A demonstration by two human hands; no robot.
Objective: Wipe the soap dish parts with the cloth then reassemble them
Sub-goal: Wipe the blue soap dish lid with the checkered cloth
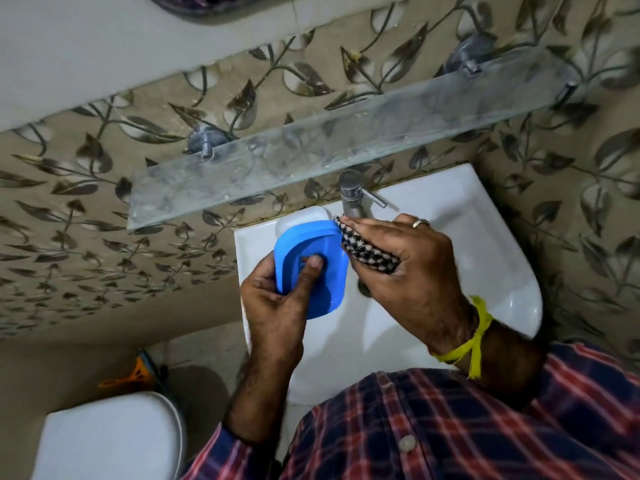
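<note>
My left hand (pixel 277 299) grips a blue soap dish part (pixel 320 247) over the sink, thumb pressed into the recess in its face. My right hand (pixel 412 271) holds a black-and-white checked cloth (pixel 367 252) bunched under the fingers, pressed against the blue part's right edge. A white soap dish part (pixel 299 216) lies on the sink's back left corner, mostly hidden behind the blue one.
A white sink (pixel 491 237) with a steel tap (pixel 353 195) sits below a glass shelf (pixel 311 157) on a leaf-patterned tile wall. A white toilet lid (pixel 110 438) is at lower left, with an orange object (pixel 135 375) on the floor.
</note>
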